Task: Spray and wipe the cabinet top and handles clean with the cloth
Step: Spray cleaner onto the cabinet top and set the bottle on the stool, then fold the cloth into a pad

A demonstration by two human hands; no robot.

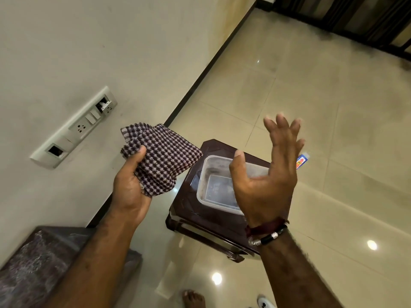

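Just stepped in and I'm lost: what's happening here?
A person stands over a dark stool holding a checked cloth bunched in the left hand. The right hand is open and empty, raised above a clear plastic container on the stool. No spray bottle is visible.

Checked cloth (161,156), bunched, held aloft

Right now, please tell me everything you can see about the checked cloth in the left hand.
The dark-and-pale checked woven cloth is bunched, not folded, and looks like a thick waffle-textured kitchen towel. The left hand holds it in a closed grip, thumb pressed on top, raised before the wall. Its loose end hangs toward the dark stool without touching it. Nothing else touches it.
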